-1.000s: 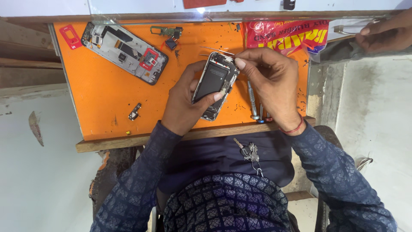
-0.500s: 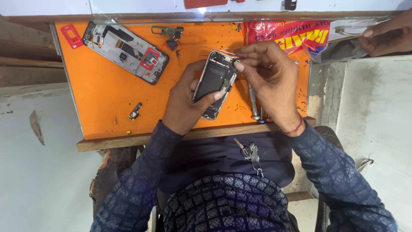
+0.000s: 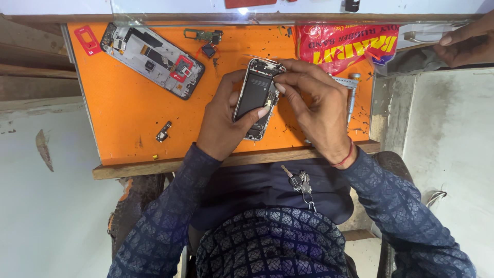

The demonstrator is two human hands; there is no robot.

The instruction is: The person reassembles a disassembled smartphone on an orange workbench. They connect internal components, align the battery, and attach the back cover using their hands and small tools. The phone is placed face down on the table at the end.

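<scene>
Opened phone [image 3: 256,98], back off, dark battery showing, held just above orange counter [image 3: 128,118]. Left hand [image 3: 226,121] closed around its body, thumb across battery. Right hand [image 3: 314,103] fingertips pinched at phone's top edge. Second disassembled phone [image 3: 153,59] lies far-left.

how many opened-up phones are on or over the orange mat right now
2. One opened phone is held in the left hand, the right hand pinching its top. The other phone frame lies at the orange mat top-left corner.
</scene>
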